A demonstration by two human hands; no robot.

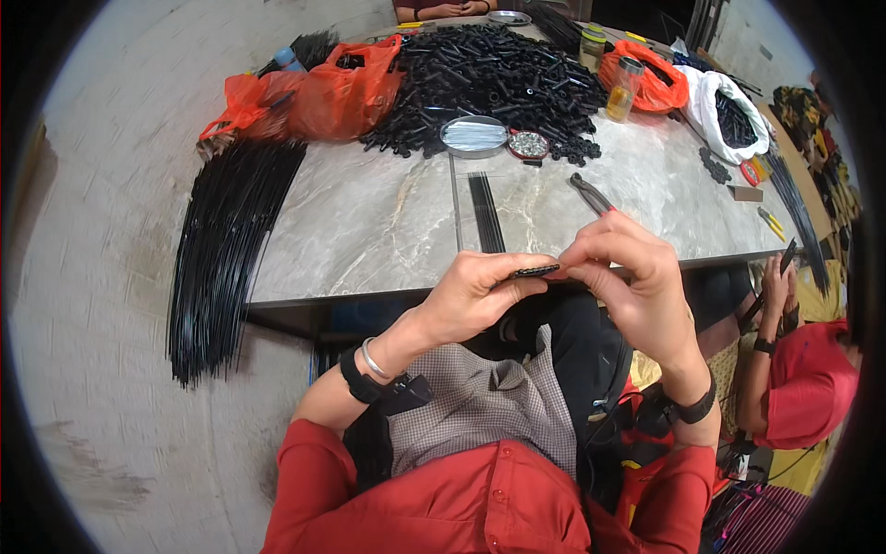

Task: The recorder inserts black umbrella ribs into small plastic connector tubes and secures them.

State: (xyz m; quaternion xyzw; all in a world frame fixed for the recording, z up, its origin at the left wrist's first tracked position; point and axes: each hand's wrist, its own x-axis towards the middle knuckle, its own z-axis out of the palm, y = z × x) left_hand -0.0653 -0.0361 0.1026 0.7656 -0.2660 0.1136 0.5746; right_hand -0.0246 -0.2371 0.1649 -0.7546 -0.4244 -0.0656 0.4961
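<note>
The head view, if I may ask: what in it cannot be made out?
Black piece, head view: partly hidden by the left hand.
Right hand, head view: anything pinched is too small to tell.
Pliers, head view: handle ends hidden by the right hand.
Far person, head view: head cut off by the top edge.

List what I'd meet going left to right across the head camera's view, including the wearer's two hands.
Bundle of long black rods, wearer's left hand, wearer's right hand, yellow-handled tool.

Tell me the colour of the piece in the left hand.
The piece looks mostly black; head view shows it.
</note>
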